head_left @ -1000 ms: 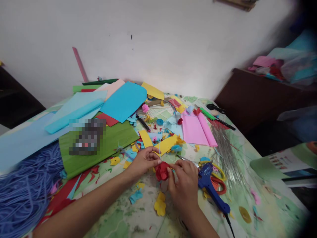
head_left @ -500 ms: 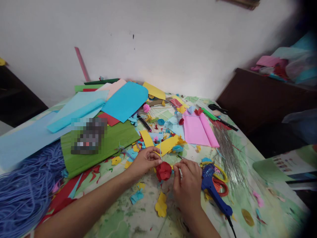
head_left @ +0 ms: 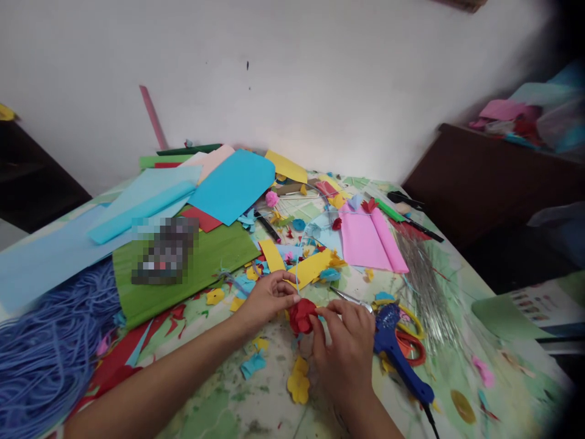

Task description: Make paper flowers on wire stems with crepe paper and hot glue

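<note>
A red paper flower [head_left: 300,317] is held just above the table, between my hands. My left hand [head_left: 267,300] pinches it at its back, by a thin pale-blue stem [head_left: 297,277] that rises behind the fingers. From the other side, the thumb and forefinger of my right hand [head_left: 345,344] are closed on the edge of a red petal. Below the flower lies a yellow paper flower cutout [head_left: 298,381]. To the right of my right hand are a blue glue gun [head_left: 397,347] and scissors [head_left: 418,349] with yellow and orange handles.
Coloured paper sheets [head_left: 233,186] and a green sheet [head_left: 205,259] cover the table's left and back. Blue cord [head_left: 55,347] is heaped at the left. Pink paper [head_left: 365,238] and silvery strands [head_left: 425,286] lie at the right. A wall [head_left: 320,91] stands behind.
My right hand has moved slightly left and now touches the red flower's petal, where before it was apart. The flower has turned a little. My left hand has stayed nearly still.
</note>
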Tool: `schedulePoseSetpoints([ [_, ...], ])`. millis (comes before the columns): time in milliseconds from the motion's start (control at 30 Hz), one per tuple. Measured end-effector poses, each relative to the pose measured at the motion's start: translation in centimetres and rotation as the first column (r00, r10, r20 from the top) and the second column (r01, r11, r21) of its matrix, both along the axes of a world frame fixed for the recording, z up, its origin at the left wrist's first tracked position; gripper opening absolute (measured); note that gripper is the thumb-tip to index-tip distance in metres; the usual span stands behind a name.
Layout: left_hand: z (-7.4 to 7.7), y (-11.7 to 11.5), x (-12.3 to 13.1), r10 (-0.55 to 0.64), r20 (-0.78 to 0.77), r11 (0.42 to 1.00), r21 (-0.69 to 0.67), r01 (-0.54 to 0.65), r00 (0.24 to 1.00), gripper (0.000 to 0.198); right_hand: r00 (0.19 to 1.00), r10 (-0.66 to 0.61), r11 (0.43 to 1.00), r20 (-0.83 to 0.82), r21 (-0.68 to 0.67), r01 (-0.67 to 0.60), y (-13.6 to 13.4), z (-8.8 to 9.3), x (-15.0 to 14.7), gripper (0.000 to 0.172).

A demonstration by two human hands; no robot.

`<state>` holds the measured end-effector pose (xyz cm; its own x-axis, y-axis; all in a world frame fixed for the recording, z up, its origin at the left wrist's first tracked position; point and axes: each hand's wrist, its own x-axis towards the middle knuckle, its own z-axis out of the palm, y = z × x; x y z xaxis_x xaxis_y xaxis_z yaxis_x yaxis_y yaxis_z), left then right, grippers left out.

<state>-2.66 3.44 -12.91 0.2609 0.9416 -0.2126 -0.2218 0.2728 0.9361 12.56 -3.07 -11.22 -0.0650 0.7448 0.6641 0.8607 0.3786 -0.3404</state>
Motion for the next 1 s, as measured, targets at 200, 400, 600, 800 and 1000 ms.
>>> schedulePoseSetpoints([
  [200,0.36,-0.11,-0.09,-0.010,-0.024,1.000,0.013,0.011,1.000,0.041,1.000,-0.005,1.000,0.016,0.007,0.005,0.16,-0.12,0.05,0.010],
  [400,0.47,-0.21,-0.06,-0.004,-0.021,1.000,0.025,0.005,1.000,0.041,0.999,0.005,0.999,0.045,-0.047,-0.003,0.18,-0.30,0.04,0.014],
  [600,0.53,-0.25,-0.01,-0.001,-0.021,1.000,0.020,0.001,1.000,0.041,0.993,-0.011,0.996,0.118,-0.091,0.022,0.32,-0.78,0.07,0.014],
  [800,0.27,-0.09,-0.11,-0.016,-0.025,0.999,0.027,0.017,1.000,0.039,0.993,-0.036,0.994,0.112,-0.097,0.047,0.50,-0.60,0.23,0.014],
  [1000,0.31,-0.12,-0.10,-0.003,-0.014,1.000,0.024,0.004,1.000,0.039,0.996,-0.058,0.995,0.065,-0.082,0.063,0.44,-0.28,0.35,0.012],
])
